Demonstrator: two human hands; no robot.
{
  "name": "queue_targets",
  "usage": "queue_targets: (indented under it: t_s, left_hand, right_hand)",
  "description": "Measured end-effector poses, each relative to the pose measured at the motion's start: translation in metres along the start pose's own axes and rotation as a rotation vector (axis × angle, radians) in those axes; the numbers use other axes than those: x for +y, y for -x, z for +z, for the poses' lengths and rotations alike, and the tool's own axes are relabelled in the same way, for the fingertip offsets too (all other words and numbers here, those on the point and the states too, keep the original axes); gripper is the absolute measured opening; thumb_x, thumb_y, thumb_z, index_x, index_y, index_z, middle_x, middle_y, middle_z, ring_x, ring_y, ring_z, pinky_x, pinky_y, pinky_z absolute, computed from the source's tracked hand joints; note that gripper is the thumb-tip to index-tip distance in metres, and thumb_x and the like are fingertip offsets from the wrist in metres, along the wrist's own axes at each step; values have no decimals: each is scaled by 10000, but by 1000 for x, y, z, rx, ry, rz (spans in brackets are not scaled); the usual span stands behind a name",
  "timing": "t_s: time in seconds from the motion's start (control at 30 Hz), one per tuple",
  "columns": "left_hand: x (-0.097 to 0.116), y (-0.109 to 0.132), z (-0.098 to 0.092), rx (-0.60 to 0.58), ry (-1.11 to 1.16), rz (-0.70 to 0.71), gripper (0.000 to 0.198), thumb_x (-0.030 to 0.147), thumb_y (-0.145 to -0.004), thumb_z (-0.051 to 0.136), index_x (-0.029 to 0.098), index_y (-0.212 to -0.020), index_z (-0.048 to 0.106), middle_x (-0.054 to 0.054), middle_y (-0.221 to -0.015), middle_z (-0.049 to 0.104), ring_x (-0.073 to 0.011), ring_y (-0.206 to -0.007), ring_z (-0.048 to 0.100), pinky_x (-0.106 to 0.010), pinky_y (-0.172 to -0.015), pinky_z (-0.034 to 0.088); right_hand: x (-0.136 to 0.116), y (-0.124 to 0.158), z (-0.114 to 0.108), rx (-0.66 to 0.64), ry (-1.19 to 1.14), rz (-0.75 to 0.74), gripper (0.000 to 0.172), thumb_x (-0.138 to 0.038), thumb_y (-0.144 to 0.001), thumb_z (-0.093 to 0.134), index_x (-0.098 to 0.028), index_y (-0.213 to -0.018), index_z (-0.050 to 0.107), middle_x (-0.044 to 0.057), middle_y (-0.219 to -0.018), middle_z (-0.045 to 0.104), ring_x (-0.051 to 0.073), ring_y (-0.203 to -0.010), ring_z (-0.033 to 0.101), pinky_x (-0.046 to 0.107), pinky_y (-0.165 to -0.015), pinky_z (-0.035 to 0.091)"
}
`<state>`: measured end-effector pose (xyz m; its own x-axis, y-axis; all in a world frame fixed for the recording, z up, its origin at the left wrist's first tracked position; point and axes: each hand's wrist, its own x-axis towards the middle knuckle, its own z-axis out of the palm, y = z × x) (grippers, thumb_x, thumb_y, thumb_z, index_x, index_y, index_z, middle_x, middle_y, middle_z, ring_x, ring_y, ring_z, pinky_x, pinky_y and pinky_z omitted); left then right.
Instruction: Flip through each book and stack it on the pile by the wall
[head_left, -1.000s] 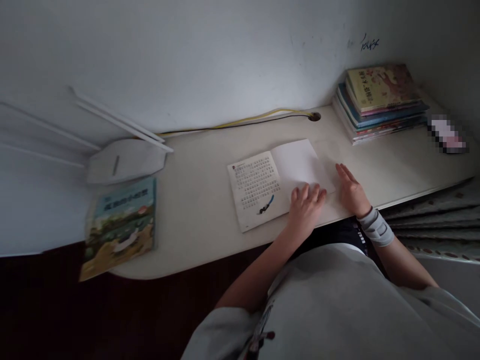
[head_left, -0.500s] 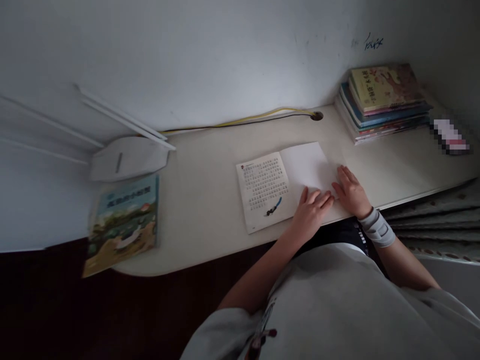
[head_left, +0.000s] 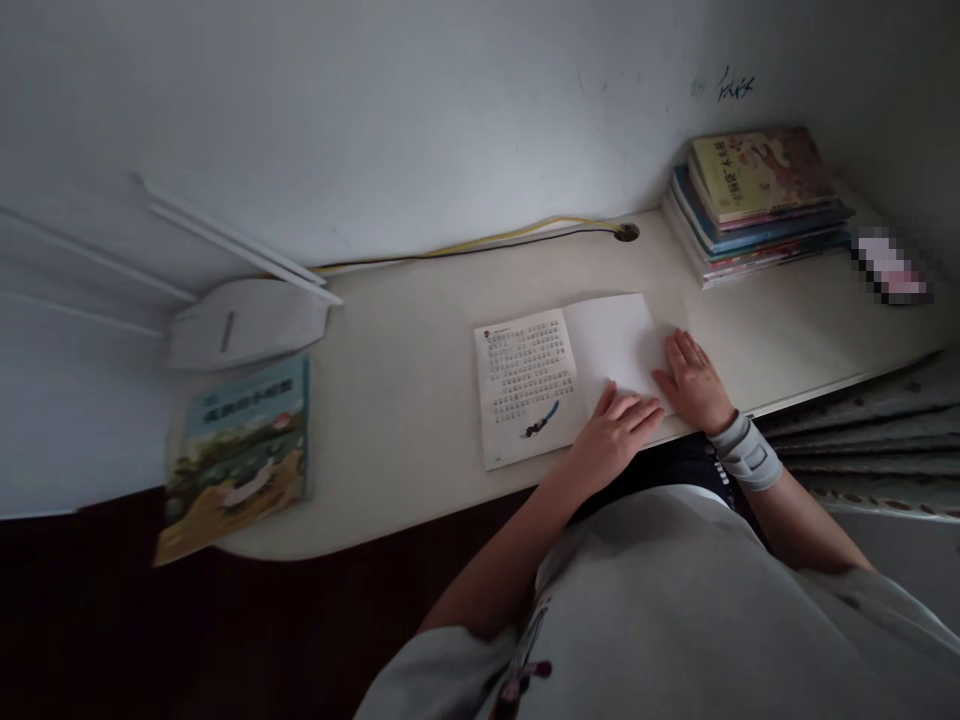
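An open booklet (head_left: pixel 525 375) lies on the pale desk, with lines of print and a small blue and black drawing on its left page and a blank right page. On the lower part of the blank page rests my left hand (head_left: pixel 616 430), fingers stretched out to the right. My right hand (head_left: pixel 691 380), with a grey wrist band below it, lies flat at the right edge of that page, fingers extended. Neither hand grips anything.
Stacked books (head_left: pixel 761 200) stand at the back right, beside a pixelated object (head_left: pixel 889 265). A picture book (head_left: pixel 240 450) overhangs the left end of the desk (head_left: pixel 390 430). Yellow and black cables (head_left: pixel 480 243) run along the wall into a round hole.
The view has shifted slightly. The right page's outer edge has turned a little, and my left hand sits slightly lower on the page. Both hands stay flat.
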<state>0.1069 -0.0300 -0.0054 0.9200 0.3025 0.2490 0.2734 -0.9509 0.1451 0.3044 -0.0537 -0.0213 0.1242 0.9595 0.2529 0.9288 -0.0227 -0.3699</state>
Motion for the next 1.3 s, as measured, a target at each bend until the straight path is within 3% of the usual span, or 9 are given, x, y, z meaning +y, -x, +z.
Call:
queue_targets:
  t_s: [0.13, 0.4, 0.53, 0.63, 0.77, 0.9, 1.0, 1.1, 1.3]
  left_hand:
    - [0, -2, -3, -5, -14, 14, 337, 193, -934, 466, 206, -1256, 565, -53, -1262, 628, -205, -1154, 519, -528, -1131, 257]
    - [-9, -9, -6, 10, 107, 109, 308, 184, -955, 414, 188, -1199, 603, -50, -1201, 666, -171, -1109, 547, -477, -1143, 263]
    - [-14, -6, -21, -25, 158, 113, 340, 233, -964, 400, 217, -1268, 553, -53, -1267, 629, -179, -1217, 510, -485, -1159, 227]
    - [-43, 8, -43, 31, 124, -44, 407, 315, -973, 369, 216, -1357, 465, -90, -1407, 506, -209, -1345, 393, -479, -1147, 246]
    - [-123, 24, -64, 104, 69, -409, 441, 345, -978, 311, 166, -1351, 464, -118, -1418, 486, -228, -1348, 390, -445, -1118, 299]
    - [-188, 21, -66, 23, 122, -521, 448, 391, -972, 283, 161, -1241, 557, -111, -1287, 602, -220, -1237, 513, -380, -1044, 385]
    - [-203, 15, -60, -50, 145, -582, 502, 437, -974, 211, 182, -1133, 614, -88, -1111, 687, -208, -1055, 623, -340, -944, 448]
    - [-204, 19, -52, -36, 132, -593, 497, 433, -970, 198, 193, -1151, 593, -79, -1123, 682, -200, -1038, 623, -335, -956, 432]
    - [-205, 29, -43, -11, 114, -568, 453, 386, -957, 236, 188, -1221, 546, -86, -1224, 638, -201, -1094, 589, -368, -1049, 344]
  right_hand:
    - [-7, 0, 0, -14, 100, 8, 523, -333, -924, 398, 2, -1322, 457, 265, -1413, 429, 333, -1361, 348, 509, -1085, 325]
    - [0, -1, -4, -26, 68, -51, 511, -339, -948, 328, -18, -1320, 469, 240, -1389, 470, 311, -1347, 375, 497, -1078, 343]
    - [-2, 0, -7, -66, 157, -36, 535, -359, -947, 353, 10, -1317, 470, 246, -1398, 458, 319, -1345, 376, 467, -1080, 343]
    - [-7, 0, -14, -103, 254, -24, 540, -361, -941, 385, 22, -1311, 478, 258, -1405, 444, 334, -1340, 379, 466, -1080, 332]
    - [-22, -12, -26, -110, 353, -70, 516, -364, -934, 406, -40, -1327, 486, 250, -1452, 384, 364, -1361, 331, 562, -1077, 270]
    - [-56, -44, -20, -214, 288, -367, 612, -510, -926, 387, -139, -1413, 414, 201, -1513, 298, 344, -1402, 255, 580, -1099, 204]
    - [-76, -66, -4, -372, 232, -541, 749, -667, -865, 378, -186, -1439, 380, 187, -1516, 296, 372, -1396, 253, 626, -1086, 185]
    - [-76, -75, 10, -460, 183, -532, 841, -716, -837, 366, -172, -1475, 301, 209, -1532, 227, 396, -1401, 223, 648, -1057, 228]
    - [-61, -65, 16, -387, 161, -526, 840, -712, -842, 359, -195, -1494, 245, 173, -1552, 190, 366, -1423, 170, 612, -1098, 187]
